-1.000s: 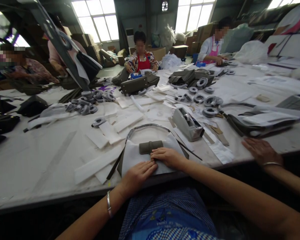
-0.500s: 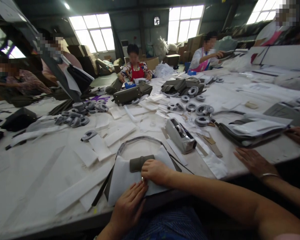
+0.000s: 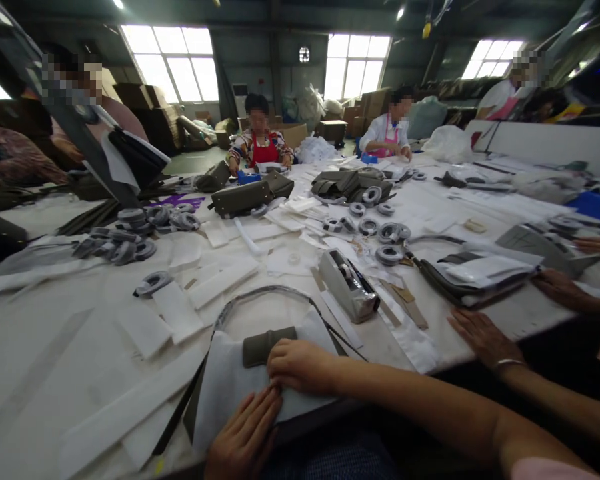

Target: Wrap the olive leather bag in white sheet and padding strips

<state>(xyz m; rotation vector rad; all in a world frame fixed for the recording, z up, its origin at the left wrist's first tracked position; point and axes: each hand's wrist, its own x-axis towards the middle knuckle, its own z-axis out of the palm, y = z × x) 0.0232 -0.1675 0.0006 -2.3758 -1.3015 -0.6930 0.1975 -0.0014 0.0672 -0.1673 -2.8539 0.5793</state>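
Note:
On the table's near edge lies a dark olive handbag (image 3: 191, 417), its front covered by a white sheet (image 3: 220, 383). A padded olive tab (image 3: 266, 348) shows on top, and a wrapped handle (image 3: 267, 290) arches behind. My right hand (image 3: 300, 365) is curled at the tab's lower right end, fingers closed; whatever they pinch is hidden. Just below, my left hand (image 3: 247, 430) lies flat on the white sheet, fingers stretched out, its fingertips close to my right hand.
A tape dispenser (image 3: 349, 287) stands behind the bag. White strips (image 3: 140, 327) and grey tape rolls (image 3: 153, 283) lie about. At right, a co-worker's hand (image 3: 487, 337) rests near another covered bag (image 3: 475, 270). More olive bags (image 3: 243, 200) lie farther back, where other people sit.
The view has shifted, so the bag and hands appear lower and further left. My hands keep much the same place on the bag. A person at the back has lowered their hands to the table.

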